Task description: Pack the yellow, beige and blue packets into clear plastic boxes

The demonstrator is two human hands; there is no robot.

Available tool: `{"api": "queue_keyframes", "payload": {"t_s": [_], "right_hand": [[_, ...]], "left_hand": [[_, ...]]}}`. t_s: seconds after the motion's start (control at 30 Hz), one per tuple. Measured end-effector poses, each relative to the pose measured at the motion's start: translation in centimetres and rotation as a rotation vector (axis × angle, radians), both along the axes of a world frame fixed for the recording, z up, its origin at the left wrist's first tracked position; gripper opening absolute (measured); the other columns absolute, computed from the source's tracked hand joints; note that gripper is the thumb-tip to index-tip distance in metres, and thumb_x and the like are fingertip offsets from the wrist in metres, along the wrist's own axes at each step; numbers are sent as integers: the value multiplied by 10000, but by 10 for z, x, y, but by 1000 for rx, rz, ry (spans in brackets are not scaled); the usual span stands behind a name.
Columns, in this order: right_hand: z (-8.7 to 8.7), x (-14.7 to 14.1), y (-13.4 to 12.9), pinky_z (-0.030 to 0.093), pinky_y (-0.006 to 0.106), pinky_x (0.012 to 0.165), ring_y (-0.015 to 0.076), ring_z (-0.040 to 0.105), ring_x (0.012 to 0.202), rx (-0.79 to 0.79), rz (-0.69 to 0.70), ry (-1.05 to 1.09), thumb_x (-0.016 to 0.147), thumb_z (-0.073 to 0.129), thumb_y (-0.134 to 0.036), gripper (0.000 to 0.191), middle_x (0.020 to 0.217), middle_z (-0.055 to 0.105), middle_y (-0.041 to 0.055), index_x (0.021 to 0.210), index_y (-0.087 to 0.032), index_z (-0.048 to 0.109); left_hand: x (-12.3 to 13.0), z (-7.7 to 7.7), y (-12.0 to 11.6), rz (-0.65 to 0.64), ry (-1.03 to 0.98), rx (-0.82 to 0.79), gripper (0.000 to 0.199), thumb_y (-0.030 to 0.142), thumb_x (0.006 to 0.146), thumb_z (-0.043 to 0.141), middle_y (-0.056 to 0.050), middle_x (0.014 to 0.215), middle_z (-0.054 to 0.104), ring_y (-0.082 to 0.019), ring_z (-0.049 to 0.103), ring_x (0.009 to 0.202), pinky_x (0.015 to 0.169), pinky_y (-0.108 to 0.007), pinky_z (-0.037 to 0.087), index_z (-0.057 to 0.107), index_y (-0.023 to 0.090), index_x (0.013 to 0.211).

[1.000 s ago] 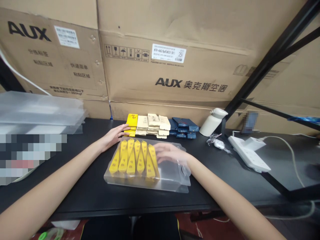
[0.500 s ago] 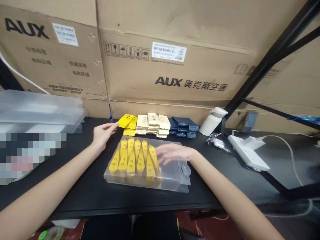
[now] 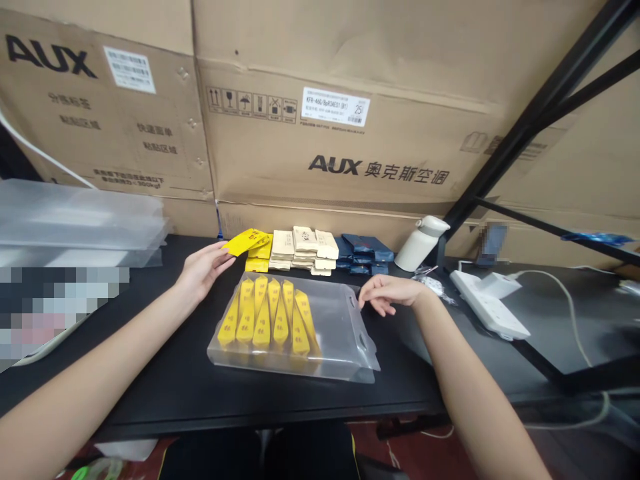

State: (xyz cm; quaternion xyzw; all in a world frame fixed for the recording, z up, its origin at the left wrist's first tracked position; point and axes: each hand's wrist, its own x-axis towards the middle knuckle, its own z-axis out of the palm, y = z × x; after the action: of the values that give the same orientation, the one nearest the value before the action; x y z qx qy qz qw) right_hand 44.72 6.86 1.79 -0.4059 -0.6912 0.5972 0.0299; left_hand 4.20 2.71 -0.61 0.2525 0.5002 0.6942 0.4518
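Observation:
My left hand (image 3: 204,270) pinches a yellow packet (image 3: 244,243) by its near-left edge, over a small stack of yellow packets (image 3: 257,263). In front of me a clear plastic box (image 3: 333,333) lies on its side, holding several yellow packets (image 3: 263,320) in a row towards its left, their ends alternating. To the right, the box's end flap (image 3: 363,341) stands out. My right hand (image 3: 393,293) is outside that end, holding nothing, its fingers bent and apart. Its fingertips come close to the flap's upper edge; whether they touch, I cannot tell.
Cream packets (image 3: 303,250) and dark blue packets (image 3: 364,252) are stacked along the back of the black table (image 3: 165,373). Further right stand a white bottle (image 3: 421,244) and a power strip (image 3: 490,305). Clear plastic sheets or boxes (image 3: 80,217) lie left, before large cardboard cartons (image 3: 325,40).
My right hand has come out of the clear box and moved right, past its open end. The yellow packet in my left hand has shifted slightly left.

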Motion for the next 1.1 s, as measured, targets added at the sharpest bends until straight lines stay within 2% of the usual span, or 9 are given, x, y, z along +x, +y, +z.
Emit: {"api": "queue_keyframes", "payload": {"t_s": [0.13,0.2,0.27,0.37,0.47,0.63,0.87,1.0,1.1], "right_hand": [[-2,-17,0,274,162,322,34,276,297,328,-415,219,800,614,-361,233,362,349,-113,811,-138,681],[-8,-30,0,288,182,328,45,287,307,513,-620,302,796,626,-392,250,371,343,-111,811,-145,665],[-12,-43,-2,334,199,348,61,375,334,611,-682,369,775,664,-430,281,417,446,-74,801,-151,656],[-15,-58,-10,354,203,351,79,483,388,639,-636,439,755,701,-473,333,571,616,0,839,-154,657],[-10,-68,-25,262,193,305,43,423,313,540,-513,451,796,665,-494,405,730,722,60,1001,-145,664],[-7,-76,-42,248,174,295,51,504,332,418,-346,455,777,721,-427,521,920,747,80,1230,-207,590],[-6,-81,-46,299,166,315,0,428,353,437,-272,395,764,742,-359,275,955,715,51,973,-193,677],[-2,-81,-48,256,160,310,20,411,333,352,-348,470,806,690,-344,401,701,669,-19,1178,-218,609],[-1,-80,-46,259,162,309,15,414,328,282,-425,507,826,650,-343,500,754,682,-2,1304,-229,557]], "left_hand": [[9,9,-10,-27,53,131,222,52,692,697,-51,865,740,-180,712,837,782,-289,598,721,152,888],[16,11,-16,-71,149,223,274,125,666,753,-45,910,732,-187,706,838,754,-289,601,730,162,937],[24,12,-23,-129,267,290,350,219,639,806,-36,897,720,-190,700,803,749,-306,604,735,166,977],[36,15,-33,-213,430,320,412,345,623,834,-34,795,706,-204,698,737,776,-360,603,741,150,973],[43,16,-40,-337,532,299,429,418,636,820,-71,841,735,-251,714,805,812,-398,592,743,148,960],[40,13,-39,-472,583,272,404,426,670,795,-97,933,756,-259,724,862,823,-393,586,737,155,963],[37,12,-40,-652,775,260,341,393,759,727,-69,858,775,-244,734,805,766,-372,602,733,179,1024],[40,12,-41,-574,954,341,350,422,802,679,-92,1083,746,-262,694,998,945,-419,534,727,176,1047],[39,12,-40,-481,1158,395,410,448,803,673,-103,1185,701,-272,631,1113,1031,-435,461,703,174,1108]]}}
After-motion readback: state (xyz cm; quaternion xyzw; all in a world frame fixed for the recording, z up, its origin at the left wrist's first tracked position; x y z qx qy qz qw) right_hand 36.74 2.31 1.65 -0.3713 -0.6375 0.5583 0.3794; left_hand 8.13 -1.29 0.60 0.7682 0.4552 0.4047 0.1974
